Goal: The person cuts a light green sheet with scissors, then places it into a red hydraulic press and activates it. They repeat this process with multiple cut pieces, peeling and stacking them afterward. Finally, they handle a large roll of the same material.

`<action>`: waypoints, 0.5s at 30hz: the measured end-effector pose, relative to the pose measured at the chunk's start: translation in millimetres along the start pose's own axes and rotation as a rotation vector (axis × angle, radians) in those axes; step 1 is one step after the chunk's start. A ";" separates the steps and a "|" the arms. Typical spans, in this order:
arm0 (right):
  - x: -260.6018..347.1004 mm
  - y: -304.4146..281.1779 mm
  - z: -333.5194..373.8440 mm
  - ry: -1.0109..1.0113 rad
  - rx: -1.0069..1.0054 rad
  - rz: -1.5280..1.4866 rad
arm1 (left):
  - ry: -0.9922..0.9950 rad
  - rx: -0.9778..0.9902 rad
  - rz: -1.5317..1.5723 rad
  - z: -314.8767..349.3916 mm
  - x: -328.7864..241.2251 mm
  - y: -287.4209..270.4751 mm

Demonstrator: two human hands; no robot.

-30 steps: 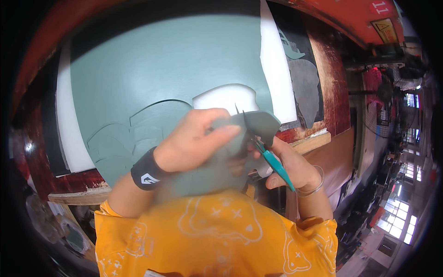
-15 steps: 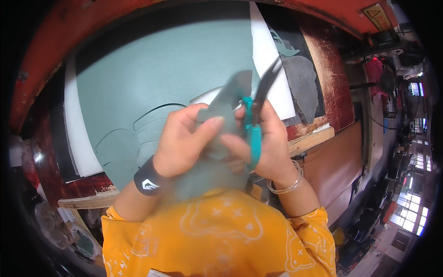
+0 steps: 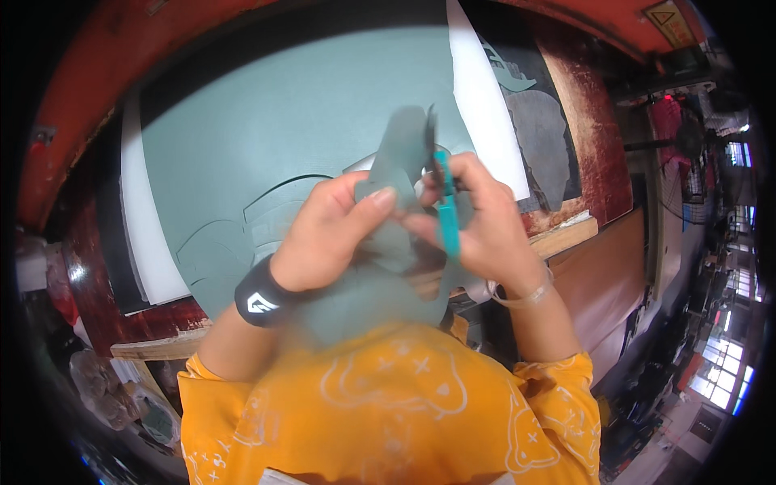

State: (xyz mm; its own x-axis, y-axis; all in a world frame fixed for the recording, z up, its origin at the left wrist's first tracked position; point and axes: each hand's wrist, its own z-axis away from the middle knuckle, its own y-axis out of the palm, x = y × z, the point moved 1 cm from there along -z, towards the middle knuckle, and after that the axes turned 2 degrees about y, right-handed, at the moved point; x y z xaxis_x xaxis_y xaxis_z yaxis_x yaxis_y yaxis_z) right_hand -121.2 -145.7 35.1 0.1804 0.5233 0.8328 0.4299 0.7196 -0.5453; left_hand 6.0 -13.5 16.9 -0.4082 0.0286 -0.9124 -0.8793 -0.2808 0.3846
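My left hand (image 3: 327, 230) pinches a grey-green cut piece of sheet material (image 3: 394, 149) between thumb and fingers, and the piece stands up blurred above the hand. In my right hand (image 3: 485, 222) is a pair of scissors (image 3: 447, 206) with teal handles and dark blades pointing away from me, close along the piece's right side. Whether the blades touch the piece, I cannot tell. Beneath both hands lies a large grey-green sheet (image 3: 299, 97) with curved shapes cut into it near my left forearm. Motion smears the lower part of the held piece.
White sheet material (image 3: 487, 105) lies under the large sheet's right side. Farther right are a dark grey offcut (image 3: 537, 137) and green scraps (image 3: 509, 73). A wooden strip (image 3: 566, 236) edges the red table. An orange-red frame (image 3: 558, 24) runs along the far side. Plastic bags (image 3: 101, 384) sit at lower left.
The scissors have turned from slanting right to nearly upright, and their blades have come closer to the held piece. My right hand has shifted slightly right; the left still grips the piece.
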 end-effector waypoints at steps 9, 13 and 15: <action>11.2 -29.1 68.5 0.531 0.732 -0.580 | 0.003 -0.086 0.081 -3.0 6.6 3.6; 5.6 -24.0 69.5 0.647 0.730 -0.694 | 0.005 -0.115 0.103 -3.8 7.7 7.5; 6.0 -23.2 68.3 0.633 0.715 -0.683 | 0.006 -0.171 0.052 -3.3 8.0 10.2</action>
State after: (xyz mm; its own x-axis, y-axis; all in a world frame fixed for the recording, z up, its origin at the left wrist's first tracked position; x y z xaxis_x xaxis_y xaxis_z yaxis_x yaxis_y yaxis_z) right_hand -190.5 -128.0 46.2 0.5987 -0.2461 0.7623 0.0496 0.9612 0.2713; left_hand -5.3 -19.3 13.1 -0.4504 0.0039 -0.8928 -0.8020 -0.4412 0.4026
